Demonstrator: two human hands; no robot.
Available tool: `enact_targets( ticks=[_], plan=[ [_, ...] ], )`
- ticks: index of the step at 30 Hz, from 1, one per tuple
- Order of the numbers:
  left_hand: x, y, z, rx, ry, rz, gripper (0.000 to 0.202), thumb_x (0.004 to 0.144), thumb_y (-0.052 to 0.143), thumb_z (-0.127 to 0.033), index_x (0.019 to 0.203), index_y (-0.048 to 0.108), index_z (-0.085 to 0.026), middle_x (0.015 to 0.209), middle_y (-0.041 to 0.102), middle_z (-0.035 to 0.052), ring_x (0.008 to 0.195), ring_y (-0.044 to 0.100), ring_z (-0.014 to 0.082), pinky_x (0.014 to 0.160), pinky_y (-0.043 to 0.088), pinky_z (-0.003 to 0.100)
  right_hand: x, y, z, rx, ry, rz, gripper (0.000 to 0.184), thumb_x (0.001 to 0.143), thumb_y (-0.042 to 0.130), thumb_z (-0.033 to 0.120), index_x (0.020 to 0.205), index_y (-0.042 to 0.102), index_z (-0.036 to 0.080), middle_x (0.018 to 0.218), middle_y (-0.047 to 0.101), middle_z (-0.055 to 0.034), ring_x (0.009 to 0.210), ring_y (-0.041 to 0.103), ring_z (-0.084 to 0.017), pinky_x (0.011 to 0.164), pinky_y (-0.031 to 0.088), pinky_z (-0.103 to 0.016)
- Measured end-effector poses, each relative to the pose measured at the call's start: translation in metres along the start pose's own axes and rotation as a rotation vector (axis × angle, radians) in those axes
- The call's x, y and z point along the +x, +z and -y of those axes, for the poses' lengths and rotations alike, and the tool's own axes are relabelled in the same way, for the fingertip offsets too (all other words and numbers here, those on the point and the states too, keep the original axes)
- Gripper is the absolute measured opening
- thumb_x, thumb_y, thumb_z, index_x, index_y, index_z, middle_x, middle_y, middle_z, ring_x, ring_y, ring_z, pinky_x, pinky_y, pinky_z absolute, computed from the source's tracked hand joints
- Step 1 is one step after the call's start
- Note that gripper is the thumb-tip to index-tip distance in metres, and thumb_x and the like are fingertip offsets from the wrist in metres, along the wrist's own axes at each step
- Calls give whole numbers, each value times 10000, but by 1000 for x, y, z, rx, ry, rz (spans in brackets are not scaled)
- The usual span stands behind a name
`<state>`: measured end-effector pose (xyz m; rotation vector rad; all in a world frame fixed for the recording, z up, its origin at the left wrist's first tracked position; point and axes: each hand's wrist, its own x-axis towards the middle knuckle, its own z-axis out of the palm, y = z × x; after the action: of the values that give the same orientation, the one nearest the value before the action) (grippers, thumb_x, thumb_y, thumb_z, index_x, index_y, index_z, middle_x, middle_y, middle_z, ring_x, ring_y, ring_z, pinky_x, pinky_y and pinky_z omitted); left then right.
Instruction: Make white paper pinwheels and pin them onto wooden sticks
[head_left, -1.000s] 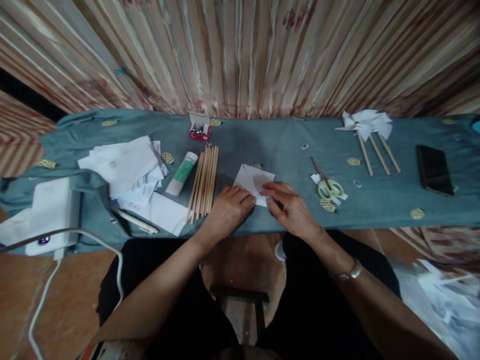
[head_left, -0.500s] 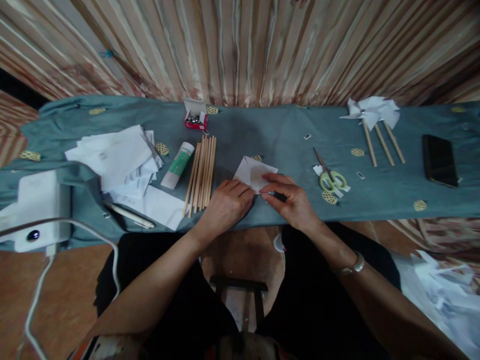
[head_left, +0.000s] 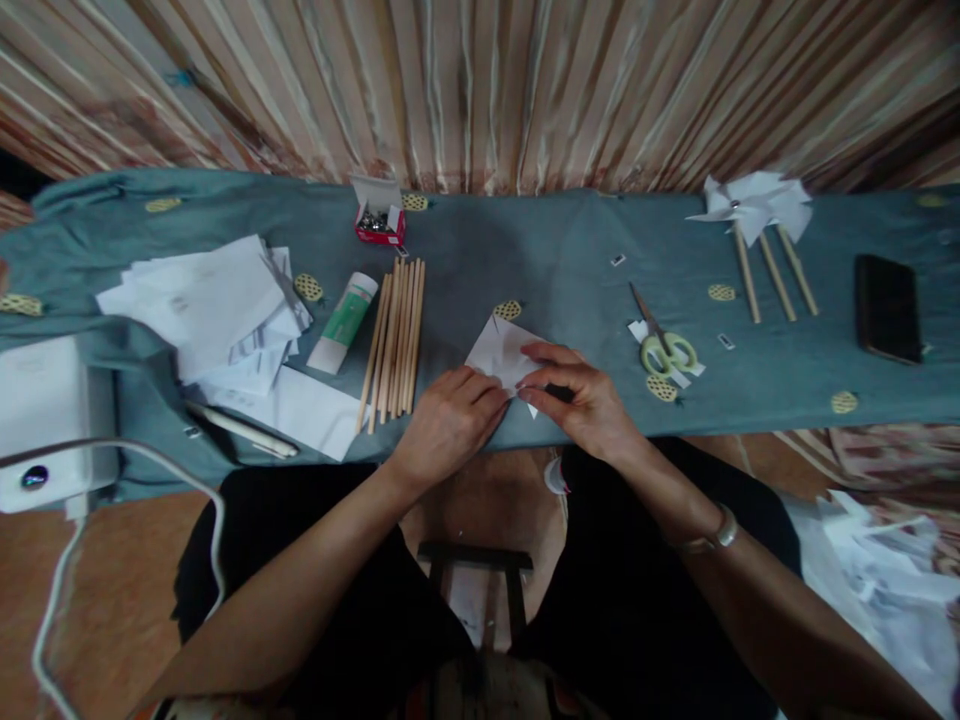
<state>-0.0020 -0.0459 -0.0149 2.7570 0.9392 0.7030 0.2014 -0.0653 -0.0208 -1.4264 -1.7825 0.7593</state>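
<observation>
A folded white paper square (head_left: 501,352) lies on the blue-grey cloth-covered table (head_left: 555,260), near its front edge. My left hand (head_left: 448,420) rests curled on the paper's near left corner, fingers pressed down on it. My right hand (head_left: 581,395) pinches the paper's near right edge between thumb and fingers. A bundle of wooden sticks (head_left: 394,340) lies just left of my left hand. Green-handled scissors (head_left: 660,345) lie on paper scraps to the right of my right hand.
A glue stick (head_left: 343,322), a red box of pins (head_left: 379,220) and a heap of white paper sheets (head_left: 217,310) sit on the left. Finished paper pinwheels (head_left: 754,215) and a black phone (head_left: 887,307) lie at the right. A white device (head_left: 45,420) with a cable stands far left.
Both hands stay on the paper; my right fingers have shifted from pressing flat to pinching its near edge. The camera view has tilted slightly.
</observation>
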Motion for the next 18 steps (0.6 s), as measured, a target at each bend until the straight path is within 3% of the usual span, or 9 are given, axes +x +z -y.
enact_targets(
  ticks=[7, 11, 18],
  plan=[
    [-4, 5, 0, -30, -41, -39, 194, 956, 499, -183, 1095, 611, -110, 839, 673, 62, 799, 613, 190, 744, 528, 334, 3, 8, 4, -45, 44, -82, 29, 786, 704, 251, 771, 728, 247, 1171, 689, -55, 1084, 629, -254, 960, 498, -478],
    [-4, 6, 1, -34, -6, -41, 173, 949, 511, -181, 1051, 642, -129, 872, 680, 69, 815, 615, 186, 748, 537, 327, 5, 11, 9, -85, 63, -107, 38, 765, 700, 210, 744, 720, 235, 1157, 695, -58, 1083, 631, -254, 961, 499, -469],
    [-1, 6, 2, -132, -69, -25, 171, 937, 520, -168, 985, 679, -126, 906, 681, 83, 854, 625, 191, 779, 553, 340, 6, 13, 14, -170, 68, -122, 49, 758, 685, 181, 726, 691, 218, 1156, 694, -77, 1080, 633, -256, 971, 491, -468]
  ],
)
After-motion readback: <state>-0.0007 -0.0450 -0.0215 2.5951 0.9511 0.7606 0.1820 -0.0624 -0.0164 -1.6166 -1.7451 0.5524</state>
